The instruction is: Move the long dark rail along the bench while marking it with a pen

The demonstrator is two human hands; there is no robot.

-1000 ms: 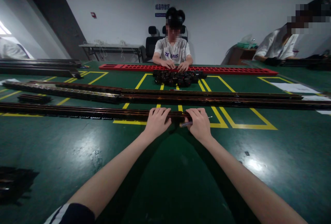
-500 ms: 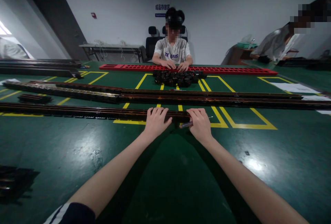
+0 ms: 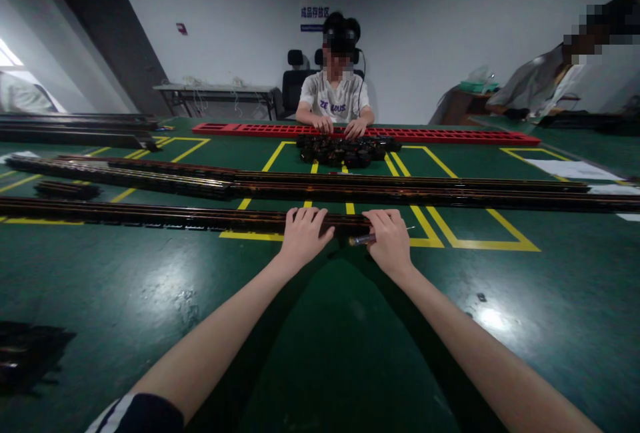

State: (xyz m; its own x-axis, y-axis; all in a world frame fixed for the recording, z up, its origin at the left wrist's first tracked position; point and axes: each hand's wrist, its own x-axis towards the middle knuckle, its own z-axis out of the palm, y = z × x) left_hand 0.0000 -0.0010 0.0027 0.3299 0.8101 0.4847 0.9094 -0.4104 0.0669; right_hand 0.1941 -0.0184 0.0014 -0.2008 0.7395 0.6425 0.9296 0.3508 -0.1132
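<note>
A bundle of long black strips (image 3: 175, 215) with a brownish sheen runs across the green table from the left edge to my hands. Over its right part, my left hand (image 3: 303, 236) has its fingers on the far side and its thumb on the near side. My right hand (image 3: 389, 240) is closed around a small screwdriver (image 3: 361, 240), whose thin shaft pokes out on the right. The fingertips of that hand touch the strips' right end. What the fingers do beneath the strips is hidden.
More long black strips (image 3: 400, 190) lie just beyond. Behind them are a heap of black parts (image 3: 345, 151) and a red slotted rail (image 3: 440, 135), where a person (image 3: 336, 96) works. Another person (image 3: 540, 83) leans in at right. Dark pieces (image 3: 33, 356) sit at near left.
My hands keep their hold, with only a slight shift of the view. Across the table, the other person's hand has moved a little over the red rail.
</note>
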